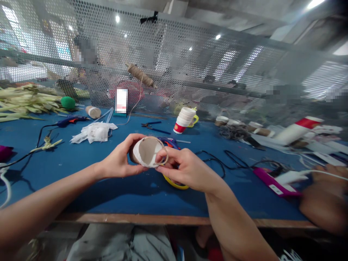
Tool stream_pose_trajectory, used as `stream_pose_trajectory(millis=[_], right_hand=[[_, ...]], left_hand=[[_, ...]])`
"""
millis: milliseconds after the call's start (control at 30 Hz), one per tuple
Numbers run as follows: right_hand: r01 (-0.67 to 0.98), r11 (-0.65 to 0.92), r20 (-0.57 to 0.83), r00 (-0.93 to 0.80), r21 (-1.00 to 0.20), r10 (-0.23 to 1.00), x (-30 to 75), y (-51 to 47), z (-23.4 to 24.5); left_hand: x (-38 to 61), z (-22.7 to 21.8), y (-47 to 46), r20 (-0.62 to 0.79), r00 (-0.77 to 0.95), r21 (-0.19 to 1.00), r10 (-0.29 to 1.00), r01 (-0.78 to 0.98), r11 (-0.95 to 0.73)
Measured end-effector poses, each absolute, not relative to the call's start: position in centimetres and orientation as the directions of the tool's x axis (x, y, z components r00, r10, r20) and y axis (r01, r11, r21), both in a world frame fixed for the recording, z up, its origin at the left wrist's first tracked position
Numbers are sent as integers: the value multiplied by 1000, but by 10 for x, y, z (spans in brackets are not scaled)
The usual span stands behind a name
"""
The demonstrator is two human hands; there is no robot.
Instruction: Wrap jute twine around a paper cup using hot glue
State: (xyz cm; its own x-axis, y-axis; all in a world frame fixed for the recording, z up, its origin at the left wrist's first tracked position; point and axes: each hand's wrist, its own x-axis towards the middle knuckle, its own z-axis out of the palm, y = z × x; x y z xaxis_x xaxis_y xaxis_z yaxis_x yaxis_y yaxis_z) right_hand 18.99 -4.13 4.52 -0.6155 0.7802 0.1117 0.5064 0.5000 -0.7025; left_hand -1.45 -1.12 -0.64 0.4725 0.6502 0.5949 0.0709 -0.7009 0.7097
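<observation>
My left hand (116, 159) is wrapped round a short, wide cardboard tube (146, 150) with a white covering on its outside, its open end turned up toward me. At the tube's right rim, my right hand (187, 166) pinches a thin strand of twine (166, 156), which curves along the edge; the fingertips reach slightly inside the opening. Behind the tube lies a blue and orange glue gun (172, 142), partly covered by the hands. A yellow ring-shaped thing (176, 184) shows beneath my right hand, mostly hidden.
White cloth (95, 132), another glue gun (72, 120) and a phone (121, 101) are left. A twine spool (141, 76) hangs on the mesh. Pliers (154, 127) and stacked paper cups (185, 119) stand behind. A purple power strip (277, 185) and another person's arm (323, 199) are right.
</observation>
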Motion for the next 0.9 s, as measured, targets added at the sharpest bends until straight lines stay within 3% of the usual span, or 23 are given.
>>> stream_pose_trajectory(millis=[467, 900], right_hand=[[508, 504, 85, -640, -698, 764, 190, -39, 45], [527, 570, 161, -629, -630, 760, 191, -41, 45]], left_hand=[[-13, -6, -13, 531, 479, 776, 699, 57, -628], [-13, -6, -11, 620, 459, 691, 637, 66, -720]])
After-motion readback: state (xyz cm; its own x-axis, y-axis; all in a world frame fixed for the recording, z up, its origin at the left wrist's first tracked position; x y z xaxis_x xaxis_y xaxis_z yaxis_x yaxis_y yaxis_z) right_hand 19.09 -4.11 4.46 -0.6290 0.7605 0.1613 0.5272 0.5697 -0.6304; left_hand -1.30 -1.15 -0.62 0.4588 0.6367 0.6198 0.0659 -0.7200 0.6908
